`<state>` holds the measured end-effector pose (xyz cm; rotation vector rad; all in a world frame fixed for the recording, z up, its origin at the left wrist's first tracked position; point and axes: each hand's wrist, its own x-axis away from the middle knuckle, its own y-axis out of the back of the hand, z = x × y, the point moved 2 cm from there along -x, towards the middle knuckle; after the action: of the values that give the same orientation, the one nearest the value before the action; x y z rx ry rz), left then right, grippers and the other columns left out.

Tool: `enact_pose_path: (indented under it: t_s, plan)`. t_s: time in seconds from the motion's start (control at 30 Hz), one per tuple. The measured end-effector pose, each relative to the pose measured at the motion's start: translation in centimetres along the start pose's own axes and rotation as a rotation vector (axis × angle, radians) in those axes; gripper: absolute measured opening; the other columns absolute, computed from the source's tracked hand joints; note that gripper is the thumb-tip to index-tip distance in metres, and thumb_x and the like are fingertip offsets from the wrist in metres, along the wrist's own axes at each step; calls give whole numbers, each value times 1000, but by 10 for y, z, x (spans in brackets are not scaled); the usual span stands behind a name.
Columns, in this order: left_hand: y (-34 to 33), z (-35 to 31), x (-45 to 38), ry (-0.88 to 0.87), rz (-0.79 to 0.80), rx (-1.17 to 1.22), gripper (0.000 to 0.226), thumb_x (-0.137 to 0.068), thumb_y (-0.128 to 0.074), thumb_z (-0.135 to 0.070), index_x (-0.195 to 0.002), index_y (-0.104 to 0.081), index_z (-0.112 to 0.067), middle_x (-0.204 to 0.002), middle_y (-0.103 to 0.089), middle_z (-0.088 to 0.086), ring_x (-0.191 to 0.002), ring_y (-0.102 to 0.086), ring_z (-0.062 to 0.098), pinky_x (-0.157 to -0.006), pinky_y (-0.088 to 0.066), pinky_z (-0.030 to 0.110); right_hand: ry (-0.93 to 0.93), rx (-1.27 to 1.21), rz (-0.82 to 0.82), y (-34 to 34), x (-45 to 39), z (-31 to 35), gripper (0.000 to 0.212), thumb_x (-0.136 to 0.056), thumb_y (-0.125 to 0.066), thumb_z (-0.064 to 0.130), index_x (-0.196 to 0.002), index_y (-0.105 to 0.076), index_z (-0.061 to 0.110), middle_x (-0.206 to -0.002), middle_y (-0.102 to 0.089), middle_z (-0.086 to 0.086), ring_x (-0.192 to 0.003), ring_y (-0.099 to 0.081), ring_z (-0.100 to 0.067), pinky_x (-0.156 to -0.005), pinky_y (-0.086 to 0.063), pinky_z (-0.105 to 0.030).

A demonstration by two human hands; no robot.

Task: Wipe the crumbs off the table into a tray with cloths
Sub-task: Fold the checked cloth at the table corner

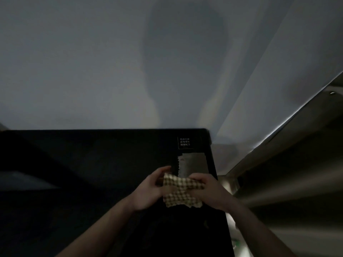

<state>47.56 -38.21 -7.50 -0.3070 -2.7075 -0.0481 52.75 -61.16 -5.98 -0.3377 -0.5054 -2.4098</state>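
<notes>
A dim room with a plain pale wall fills most of the head view, and below it lies a dark, almost black flat-topped table (96, 164) whose far right corner carries a small label with white lettering (184, 142). Nearer than that label, a grey rectangular cloth with a pinked edge (193, 165) lies flat on the table. Just nearer again, both hands hold up a small brown-and-cream checked cloth (182, 191). The left hand (148, 190) grips its left edge with curled fingers and thumb, and the right hand (209, 190) grips its right edge, fingers curled over the top. The cloth hangs between them, seemingly off the surface, though the dimness makes that hard to settle.

As for progress, the job looks barely begun, or between strokes: a cloth is in hand but not pressed to the table, and the grey cloth lies untouched. The wiping and the sweeping into a tray appear to be still ahead.

Much is hard to read. No crumbs can be made out on the dark top, so I cannot tell whether any remain. No tray can be picked out with any certainty; a faint lighter patch (27, 180) far left of the label is too murky to name. The metallic structure (278, 182) right of the table is blurred. The table's near end runs out of the picture.
</notes>
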Motion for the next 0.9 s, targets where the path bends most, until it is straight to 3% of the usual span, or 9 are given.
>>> enact_pose_path:
  t_s: [0.13,0.23,0.37,0.43,0.5,0.67,0.8,0.9]
  plan:
    - [-6,-31,-20,-92,-20,-13,27,-90,-73,-5,-118,-70,-4,-114,-75,14,-103,-72,22,-92,-57,39,39,-21,-167,26,-6,13,39,-80,-85,15,-111,-74,34,-105,-74,12,-98,-72,-7,-82,-62,-31]
    - [-7,-37,-31,-109,-133,-7,22,-91,-72,-10,-113,-71,-8,-109,-77,10,-103,-74,26,-93,-59,41,-29,-89,-324,38,-8,4,32,-80,-86,20,-108,-73,28,-103,-76,5,-97,-74,-15,-82,-64,-37]
    - [-10,-29,-51,-77,-241,-76,14,-92,-73,-17,-105,-72,-16,-103,-78,2,-97,-75,17,-91,-60,38,-61,-193,-470,37,-16,-10,20,-84,-84,9,-96,-74,21,-92,-79,10,-86,-75,-7,-74,-61,-24]
    - [-11,-24,-65,-32,-285,-108,8,-93,-71,-26,-100,-75,-24,-99,-79,-5,-93,-76,11,-88,-61,37,-64,-217,-549,35,-25,-16,22,-86,-81,8,-91,-72,27,-88,-78,20,-82,-73,1,-68,-57,-17]
    - [-15,-22,-78,8,-307,-143,9,-94,-69,-30,-98,-76,-27,-96,-79,-11,-89,-76,6,-82,-60,28,-73,-241,-615,34,-38,-26,24,-88,-78,8,-92,-72,31,-89,-78,17,-82,-73,0,-69,-56,-17]
    - [-18,-11,-120,160,-313,-264,11,-93,-68,-27,-102,-70,-33,-98,-75,-12,-91,-71,2,-71,-50,12,-162,-227,-600,44,-73,-64,25,-90,-69,-2,-94,-72,23,-93,-78,0,-91,-74,-14,-80,-60,-31]
    - [-18,5,-166,335,-250,-313,14,-94,-66,-25,-107,-69,-28,-105,-70,-9,-93,-66,3,-68,-49,15,-306,-235,-567,63,-107,-94,28,-87,-74,-3,-96,-69,23,-106,-77,-10,-99,-73,-25,-85,-60,-34]
    - [-15,11,-202,366,-244,-377,11,-92,-66,-24,-102,-66,-30,-104,-68,-8,-90,-65,5,-67,-49,16,-385,-235,-541,82,-139,-113,26,-83,-80,6,-104,-70,18,-110,-76,-10,-101,-72,-27,-94,-59,-43]
